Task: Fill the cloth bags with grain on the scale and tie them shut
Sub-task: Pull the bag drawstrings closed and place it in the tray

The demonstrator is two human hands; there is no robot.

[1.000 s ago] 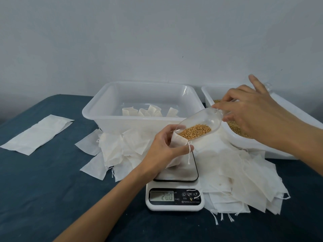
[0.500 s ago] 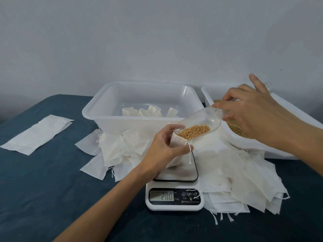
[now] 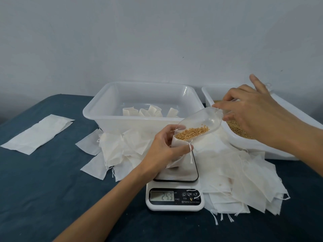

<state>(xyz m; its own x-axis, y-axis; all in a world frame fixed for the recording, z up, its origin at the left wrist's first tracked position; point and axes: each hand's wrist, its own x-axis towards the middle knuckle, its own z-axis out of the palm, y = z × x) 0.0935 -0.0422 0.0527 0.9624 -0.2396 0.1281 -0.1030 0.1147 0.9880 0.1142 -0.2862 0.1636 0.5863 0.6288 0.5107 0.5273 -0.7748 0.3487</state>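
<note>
My left hand [image 3: 162, 151] grips a small white cloth bag [image 3: 176, 145] by its open mouth, upright on the white kitchen scale [image 3: 175, 198]. The scale's display reads about 29.9. My right hand [image 3: 253, 112] pinches the handle of a clear plastic scoop [image 3: 201, 123], tilted down with its lip at the bag's mouth. Golden grain [image 3: 192, 132] lies in the scoop's lower end. The bag's drawstring hangs over my left thumb.
A clear plastic tub [image 3: 108, 105] behind the scale holds several tied bags. At the right stands a white tub of grain [image 3: 262, 145]. Several empty cloth bags [image 3: 244, 172] lie around the scale, and one flat white sheet [image 3: 38, 133] at the left on the dark blue tabletop.
The grain has slid down the scoop toward the bag's mouth, and the scale reading has risen from about 20.0 to about 29.9. Both hands have stayed in place.
</note>
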